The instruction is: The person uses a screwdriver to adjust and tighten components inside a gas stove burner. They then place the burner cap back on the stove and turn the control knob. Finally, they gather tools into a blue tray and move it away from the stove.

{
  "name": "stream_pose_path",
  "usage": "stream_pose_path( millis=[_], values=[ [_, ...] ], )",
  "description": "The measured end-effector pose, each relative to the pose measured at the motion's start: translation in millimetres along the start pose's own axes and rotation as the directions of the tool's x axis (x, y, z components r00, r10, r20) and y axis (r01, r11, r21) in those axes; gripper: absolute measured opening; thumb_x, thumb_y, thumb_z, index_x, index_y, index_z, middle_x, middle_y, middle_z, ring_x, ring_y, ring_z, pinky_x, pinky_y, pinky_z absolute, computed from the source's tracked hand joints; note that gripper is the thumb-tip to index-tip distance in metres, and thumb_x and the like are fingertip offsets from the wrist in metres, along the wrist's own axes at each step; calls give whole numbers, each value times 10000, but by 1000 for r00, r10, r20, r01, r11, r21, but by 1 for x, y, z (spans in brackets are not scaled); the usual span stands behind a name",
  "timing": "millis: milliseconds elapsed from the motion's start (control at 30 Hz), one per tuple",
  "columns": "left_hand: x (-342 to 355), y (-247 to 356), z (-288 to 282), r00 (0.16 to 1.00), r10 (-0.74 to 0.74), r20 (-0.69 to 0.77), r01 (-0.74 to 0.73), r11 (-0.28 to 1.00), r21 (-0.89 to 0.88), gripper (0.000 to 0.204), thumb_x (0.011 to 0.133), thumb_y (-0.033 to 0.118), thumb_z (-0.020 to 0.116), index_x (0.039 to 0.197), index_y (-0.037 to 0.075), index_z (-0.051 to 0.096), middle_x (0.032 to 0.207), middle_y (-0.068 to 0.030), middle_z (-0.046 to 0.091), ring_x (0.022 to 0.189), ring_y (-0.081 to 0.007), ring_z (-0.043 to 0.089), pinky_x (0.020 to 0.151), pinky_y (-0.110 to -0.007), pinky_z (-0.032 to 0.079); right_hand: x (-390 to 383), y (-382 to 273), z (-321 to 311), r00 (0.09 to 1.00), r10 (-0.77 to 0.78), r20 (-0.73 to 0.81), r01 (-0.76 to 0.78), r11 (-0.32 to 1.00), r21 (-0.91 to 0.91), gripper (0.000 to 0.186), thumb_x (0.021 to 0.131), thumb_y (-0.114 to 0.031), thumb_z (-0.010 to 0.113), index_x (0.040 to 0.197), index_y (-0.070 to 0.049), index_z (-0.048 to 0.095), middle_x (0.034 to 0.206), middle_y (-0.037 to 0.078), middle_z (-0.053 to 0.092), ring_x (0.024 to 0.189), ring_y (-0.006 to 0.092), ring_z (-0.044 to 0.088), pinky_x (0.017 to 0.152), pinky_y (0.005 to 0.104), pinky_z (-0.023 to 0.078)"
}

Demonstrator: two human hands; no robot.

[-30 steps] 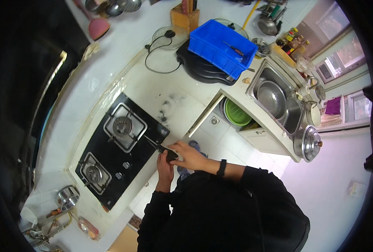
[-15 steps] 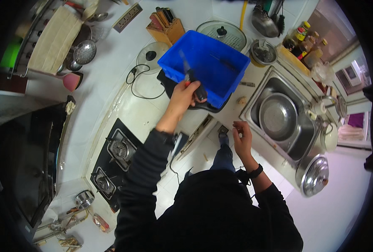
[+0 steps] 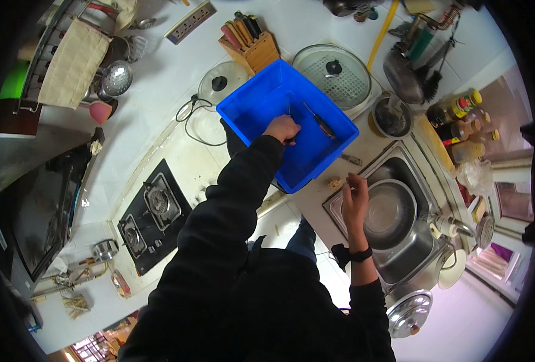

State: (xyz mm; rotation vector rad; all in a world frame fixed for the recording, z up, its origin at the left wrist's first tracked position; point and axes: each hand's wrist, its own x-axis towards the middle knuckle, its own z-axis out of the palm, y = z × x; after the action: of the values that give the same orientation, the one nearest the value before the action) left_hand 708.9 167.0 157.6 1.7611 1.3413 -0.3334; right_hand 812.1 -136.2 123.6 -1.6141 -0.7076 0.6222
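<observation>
A blue plastic bin (image 3: pixel 303 175) rests on the corner counter. My left hand (image 3: pixel 282 129) is down inside it, fingers wrapped round the dark handle of a bladed tool (image 3: pixel 291 141); most of that tool is hidden under the hand. To the right of it a screwdriver (image 3: pixel 320 122) with a black and red handle lies on the bin's floor. My right hand (image 3: pixel 355 196) hovers by the sink's near left edge, fingers loosely bent and apart, holding nothing. Close by, a small tan lump (image 3: pixel 335 183) and a flat metal piece (image 3: pixel 352 160) lie on the counter.
The sink (image 3: pixel 398 265) holds a metal basin (image 3: pixel 391 214). Behind the bin stand a knife block (image 3: pixel 260 53) and a glass lid (image 3: pixel 335 90); another lid (image 3: pixel 231 79) and a cord (image 3: pixel 186 123) lie left. A gas hob (image 3: pixel 159 202) sits further left, bottles (image 3: pixel 460 130) at right.
My left hand, with the bladed tool, has gone from above the bin's near side down into it. My right hand has moved up and right toward the sink. The view has shifted.
</observation>
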Motion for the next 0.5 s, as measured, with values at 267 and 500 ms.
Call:
stream_pose_path(
  millis=[267, 500],
  values=[
    [-92, -18, -11, 514, 615, -598, -517, 778, 356, 384, 904, 229, 638, 1221, 16, 593, 1179, -195, 638, 1059, -405, 612, 946, -421, 498, 79, 17, 21, 980, 196, -31, -188, 966, 176, 536, 997, -295, 637, 1417, -6, 474, 1289, 138, 576, 1089, 214, 578, 859, 334, 509],
    [-173, -107, 53, 663, -205, -720, -346, 770, -537, 620, 882, 374, 700, 1294, -49, 510, 1234, -269, 550, 1135, -417, 565, 985, -460, 467, 181, 1, 4, 911, 229, 343, -201, 973, -115, 713, 927, -380, 713, 1437, 42, 450, 1343, 196, 558, 1238, 312, 530, 1060, 432, 400]
  ],
)
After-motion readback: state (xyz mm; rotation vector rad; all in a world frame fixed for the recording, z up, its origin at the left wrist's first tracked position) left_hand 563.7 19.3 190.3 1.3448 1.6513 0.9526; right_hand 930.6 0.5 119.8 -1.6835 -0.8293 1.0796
